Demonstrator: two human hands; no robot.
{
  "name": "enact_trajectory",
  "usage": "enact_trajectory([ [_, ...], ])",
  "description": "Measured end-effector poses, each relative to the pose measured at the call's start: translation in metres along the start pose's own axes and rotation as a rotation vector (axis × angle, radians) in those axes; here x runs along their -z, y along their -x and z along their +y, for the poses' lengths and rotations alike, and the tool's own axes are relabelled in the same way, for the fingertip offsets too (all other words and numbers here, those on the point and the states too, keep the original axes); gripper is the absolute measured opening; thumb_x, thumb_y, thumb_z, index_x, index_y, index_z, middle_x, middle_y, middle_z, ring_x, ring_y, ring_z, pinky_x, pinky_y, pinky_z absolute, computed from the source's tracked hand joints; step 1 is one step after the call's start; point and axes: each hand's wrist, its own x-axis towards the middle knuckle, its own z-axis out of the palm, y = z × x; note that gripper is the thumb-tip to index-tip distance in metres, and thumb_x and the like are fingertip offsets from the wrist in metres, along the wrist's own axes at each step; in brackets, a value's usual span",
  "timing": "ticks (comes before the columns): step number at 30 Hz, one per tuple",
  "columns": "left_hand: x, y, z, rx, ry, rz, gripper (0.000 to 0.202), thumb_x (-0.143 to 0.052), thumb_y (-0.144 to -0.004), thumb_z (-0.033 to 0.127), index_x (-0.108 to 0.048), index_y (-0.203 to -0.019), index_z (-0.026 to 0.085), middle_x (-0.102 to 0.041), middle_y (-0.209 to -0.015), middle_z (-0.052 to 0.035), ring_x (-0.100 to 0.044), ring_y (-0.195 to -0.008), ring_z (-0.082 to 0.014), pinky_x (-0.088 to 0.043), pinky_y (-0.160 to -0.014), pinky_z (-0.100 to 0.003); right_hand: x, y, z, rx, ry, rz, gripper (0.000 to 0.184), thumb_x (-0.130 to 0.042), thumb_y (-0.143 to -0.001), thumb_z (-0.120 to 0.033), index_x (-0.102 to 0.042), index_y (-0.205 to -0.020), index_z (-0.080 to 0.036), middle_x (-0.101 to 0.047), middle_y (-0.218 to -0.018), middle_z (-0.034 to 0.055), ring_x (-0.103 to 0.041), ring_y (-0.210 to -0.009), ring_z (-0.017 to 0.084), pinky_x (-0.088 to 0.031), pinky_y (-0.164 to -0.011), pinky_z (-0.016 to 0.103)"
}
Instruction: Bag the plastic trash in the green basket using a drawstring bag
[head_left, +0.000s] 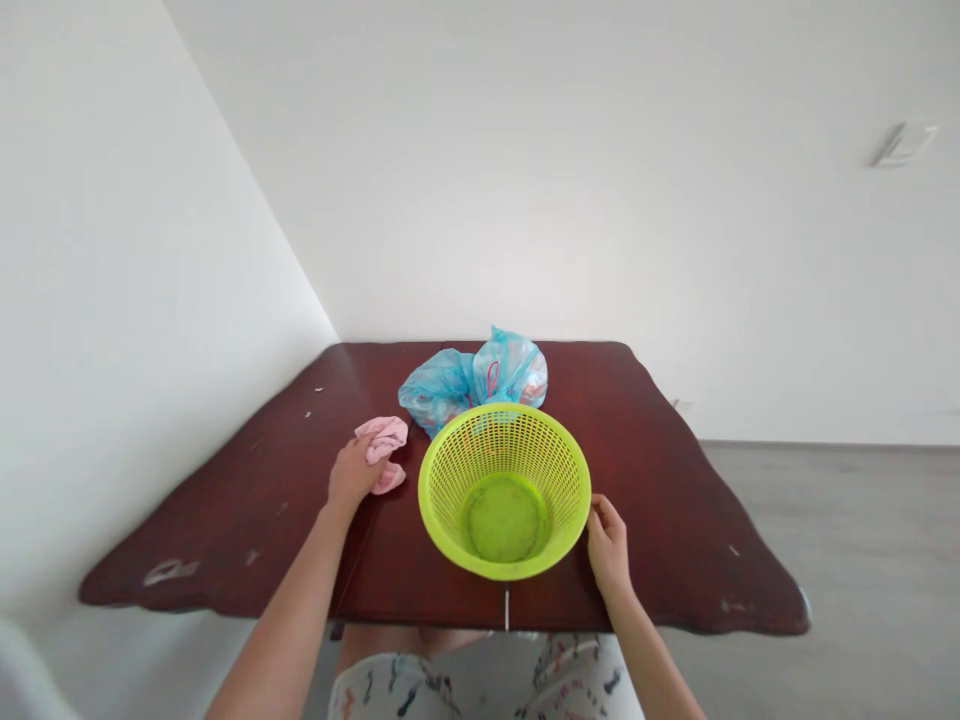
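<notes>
A: Status of the hands?
B: Left hand (354,474) was narrow, fingers curled down onto a pink cloth (382,438). Looked like a grip. Cloth stuck out past the fingers on the far side, and a bit showed on the near side too.
A: Right hand?
B: Right hand (607,545) was at the right side of a lime-green plastic basket (480,452), fingers against its rim. Hand fairly narrow. Could not tell if it actually gripped or just touched.
A: Where was the basket?
B: On a dark red wooden table (660,500), close to the near edge, between the two hands. Upright, open side up, perforated wall, solid round base. Nothing visible inside.
A: What else was on the table?
B: A blue translucent plastic bag (450,388) sat on the far side of the basket, bunched up, with a pink tie (492,378) at its middle. The basket rim hid its lower part, so could not tell if they touched. Contents not readable.
A: Cloth vs basket?
B: Just left of it, apart, on the table top.
A: Surroundings?
B: White wall (150,250) on the left, another white wall (562,180) beyond the table, grey floor (825,530) to the right. Patterned shorts (480,680) showed below the near edge.
</notes>
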Motion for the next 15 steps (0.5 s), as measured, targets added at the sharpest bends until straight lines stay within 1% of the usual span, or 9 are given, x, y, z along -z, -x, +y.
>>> enact_trajectory([
  [3,0.011,0.025,0.009,0.016,0.141,0.154,0.05,-0.073,-0.099,0.054,-0.074,-0.135,0.019,-0.085,-0.126,-0.0154,-0.081,-0.118,-0.0366,-0.066,-0.104,-0.046,-0.007,0.003,-0.002,0.041,0.023,-0.007,0.034,-0.082,-0.094,-0.056,-0.078,-0.089,-0.023,-0.081,-0.083,0.0054,-0.072,-0.075,0.025,-0.059,-0.072,0.035],
  [5,0.026,0.035,0.028,0.001,0.281,0.294,0.049,-0.07,-0.1,0.057,-0.07,-0.132,0.02,-0.084,-0.122,-0.0131,-0.082,-0.112,-0.0328,-0.068,-0.099,-0.043,-0.008,0.004,-0.004,0.071,0.025,0.013,0.034,-0.082,-0.096,-0.056,-0.078,-0.089,-0.022,-0.081,-0.082,0.0051,-0.072,-0.072,0.024,-0.059,-0.07,0.034],
  [6,0.036,0.039,0.042,-0.022,0.376,0.373,0.049,-0.073,-0.099,0.058,-0.069,-0.129,0.02,-0.083,-0.119,-0.0113,-0.082,-0.11,-0.031,-0.069,-0.097,-0.042,-0.006,0.004,-0.006,0.087,0.021,0.036,0.035,-0.081,-0.097,-0.056,-0.078,-0.091,-0.022,-0.081,-0.082,0.0053,-0.072,-0.072,0.024,-0.06,-0.069,0.035],
  [8,0.057,0.049,0.079,-0.097,0.676,0.542,0.05,-0.091,-0.085,0.054,-0.071,-0.118,0.021,-0.081,-0.11,-0.0062,-0.081,-0.103,-0.0279,-0.069,-0.094,-0.04,0.002,0.003,-0.015,0.125,0.007,0.116,0.037,-0.077,-0.103,-0.058,-0.078,-0.096,-0.022,-0.083,-0.087,0.0067,-0.075,-0.073,0.025,-0.062,-0.07,0.037],
  [9,0.067,0.056,0.102,-0.135,0.805,0.582,0.051,-0.096,-0.082,0.05,-0.072,-0.116,0.021,-0.081,-0.111,-0.0042,-0.081,-0.102,-0.0258,-0.069,-0.093,-0.038,0.007,0.003,-0.024,0.147,-0.005,0.175,0.038,-0.074,-0.107,-0.059,-0.077,-0.1,-0.022,-0.085,-0.091,0.0073,-0.077,-0.075,0.025,-0.063,-0.072,0.038],
  [11,0.084,0.075,0.148,-0.161,1.062,0.557,0.051,-0.098,-0.085,0.047,-0.073,-0.124,0.025,-0.083,-0.116,-0.0031,-0.082,-0.097,-0.024,-0.07,-0.089,-0.038,0.017,0.005,-0.052,0.239,-0.027,0.335,0.037,-0.068,-0.114,-0.057,-0.075,-0.108,-0.022,-0.086,-0.102,0.0082,-0.078,-0.08,0.024,-0.063,-0.077,0.038],
  [12,0.089,0.087,0.171,-0.203,1.134,0.492,0.05,-0.098,-0.088,0.047,-0.074,-0.127,0.027,-0.083,-0.118,-0.004,-0.082,-0.096,-0.0244,-0.07,-0.088,-0.038,0.02,0.008,-0.07,0.311,-0.037,0.411,0.036,-0.066,-0.117,-0.056,-0.075,-0.112,-0.022,-0.086,-0.107,0.0083,-0.079,-0.083,0.023,-0.063,-0.08,0.038],
  [14,0.091,0.113,0.214,-0.418,1.141,0.317,0.053,-0.105,-0.083,0.043,-0.077,-0.125,0.028,-0.083,-0.118,-0.006,-0.081,-0.101,-0.0271,-0.07,-0.09,-0.04,0.019,0.02,-0.115,0.53,-0.047,0.489,0.033,-0.067,-0.12,-0.052,-0.079,-0.12,-0.02,-0.086,-0.115,0.0113,-0.081,-0.09,0.024,-0.063,-0.085,0.041],
  [15,0.089,0.126,0.234,-0.545,1.116,0.21,0.055,-0.105,-0.082,0.042,-0.078,-0.128,0.029,-0.081,-0.126,-0.0073,-0.08,-0.109,-0.0294,-0.07,-0.096,-0.043,0.015,0.029,-0.138,0.619,-0.069,0.43,0.033,-0.07,-0.119,-0.051,-0.08,-0.125,-0.021,-0.087,-0.121,0.0131,-0.083,-0.097,0.027,-0.065,-0.089,0.044],
])
